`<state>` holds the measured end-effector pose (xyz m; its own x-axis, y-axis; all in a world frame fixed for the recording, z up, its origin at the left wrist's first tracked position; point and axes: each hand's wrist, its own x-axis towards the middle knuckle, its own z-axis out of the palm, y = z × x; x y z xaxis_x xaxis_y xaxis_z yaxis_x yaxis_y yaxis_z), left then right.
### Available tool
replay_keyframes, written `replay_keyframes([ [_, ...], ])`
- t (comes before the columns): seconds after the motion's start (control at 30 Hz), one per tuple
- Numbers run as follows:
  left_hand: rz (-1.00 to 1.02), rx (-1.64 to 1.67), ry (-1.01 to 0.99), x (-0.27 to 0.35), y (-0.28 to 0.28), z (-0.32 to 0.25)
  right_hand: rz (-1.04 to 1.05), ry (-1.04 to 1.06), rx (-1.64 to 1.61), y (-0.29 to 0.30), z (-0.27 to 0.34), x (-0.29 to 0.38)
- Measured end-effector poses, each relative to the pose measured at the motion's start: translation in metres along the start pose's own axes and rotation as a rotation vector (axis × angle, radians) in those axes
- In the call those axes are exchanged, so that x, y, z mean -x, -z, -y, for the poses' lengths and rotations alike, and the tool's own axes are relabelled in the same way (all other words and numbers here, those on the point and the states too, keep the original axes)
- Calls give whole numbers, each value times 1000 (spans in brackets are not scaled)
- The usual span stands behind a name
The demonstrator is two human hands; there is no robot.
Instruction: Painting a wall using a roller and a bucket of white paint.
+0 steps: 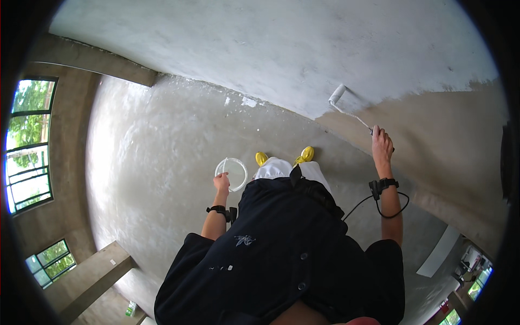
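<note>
My right hand (382, 145) is closed around the handle of a paint roller. The white roller sleeve (336, 95) is against the wall or very close to it, near the border between the white coat and the bare plaster. A bent wire frame (354, 116), spattered white, joins sleeve and handle. Down at my left side, my left hand (222, 181) grips the handle of a white plastic bucket (245, 175). The bucket hangs beside my left leg; its contents are hard to make out. White paint covers much of the wall (276, 44), while brown-grey plaster (443, 118) shows at the right.
Splashes of white (248, 102) mark the concrete floor (162, 134) along the wall's foot. Concrete pillars (101, 61) (97, 280) stand at the left, with windows (32, 142) behind. A pale flat panel (438, 252) is at the lower right. A black cable (392, 217) loops from my right wrist.
</note>
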<state>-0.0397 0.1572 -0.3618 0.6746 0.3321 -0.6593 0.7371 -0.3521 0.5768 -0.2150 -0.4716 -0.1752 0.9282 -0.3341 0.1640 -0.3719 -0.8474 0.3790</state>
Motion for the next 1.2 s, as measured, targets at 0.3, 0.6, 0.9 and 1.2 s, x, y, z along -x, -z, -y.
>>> replay_keyframes([
  [0.3,-16,-18,31,-5,0,5,61,-85,-115,-3,8,8],
  [0.6,21,-43,18,-13,3,22,198,-692,-1260,31,105,35],
  [0.9,55,-42,-52,-16,4,9,472,-1127,-2322,117,112,-6],
  [1.2,56,-79,-26,-16,3,5,486,-1423,-2650,64,134,-34],
])
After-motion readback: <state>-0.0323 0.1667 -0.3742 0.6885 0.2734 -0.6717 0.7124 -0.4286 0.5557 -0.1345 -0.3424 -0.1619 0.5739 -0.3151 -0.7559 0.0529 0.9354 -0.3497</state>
